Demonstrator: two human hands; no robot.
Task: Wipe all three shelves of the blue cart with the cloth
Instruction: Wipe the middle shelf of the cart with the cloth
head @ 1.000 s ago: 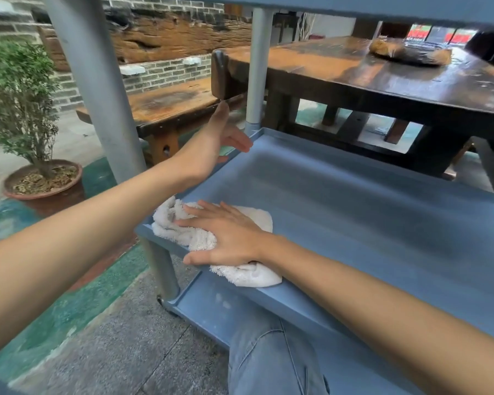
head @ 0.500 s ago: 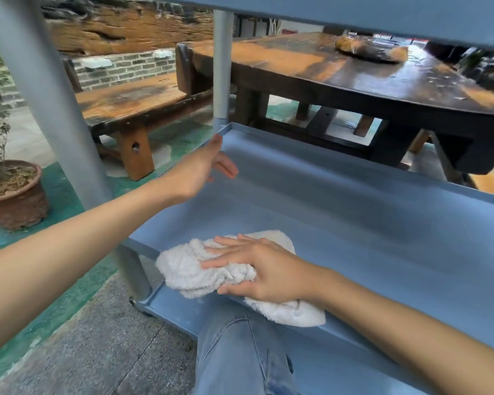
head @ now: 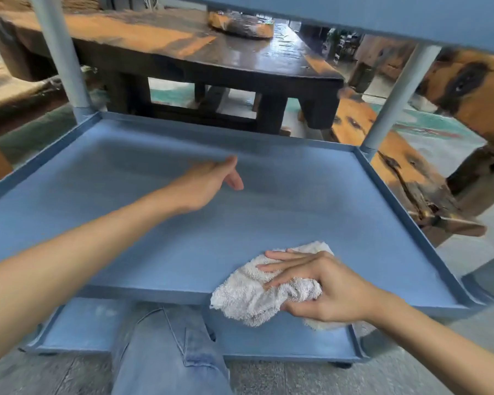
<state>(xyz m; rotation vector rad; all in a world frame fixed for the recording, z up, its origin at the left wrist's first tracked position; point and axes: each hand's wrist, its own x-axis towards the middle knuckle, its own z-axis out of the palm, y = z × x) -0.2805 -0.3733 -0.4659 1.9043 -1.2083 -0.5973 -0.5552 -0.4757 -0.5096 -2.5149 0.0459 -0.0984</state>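
Observation:
The blue cart's middle shelf (head: 160, 240) fills the view, with the underside of the top shelf (head: 382, 15) above and the bottom shelf (head: 80, 326) below. A white terry cloth (head: 248, 295) lies bunched over the middle shelf's front rim at the right. My right hand (head: 320, 286) holds it there, fingers laid across the top and thumb curled under. My left hand (head: 211, 181) hovers above the middle of the shelf with relaxed fingers, holding nothing.
Grey cart posts stand at the back left (head: 60, 58) and back right (head: 397, 92). A dark wooden table (head: 211, 52) and rough wooden benches (head: 397, 166) stand behind the cart. My jeans-clad knee (head: 166, 352) is in front of the bottom shelf.
My right hand has slid the cloth along the front rim from the left end to the right. My left hand has left the left side and moved over the shelf's middle.

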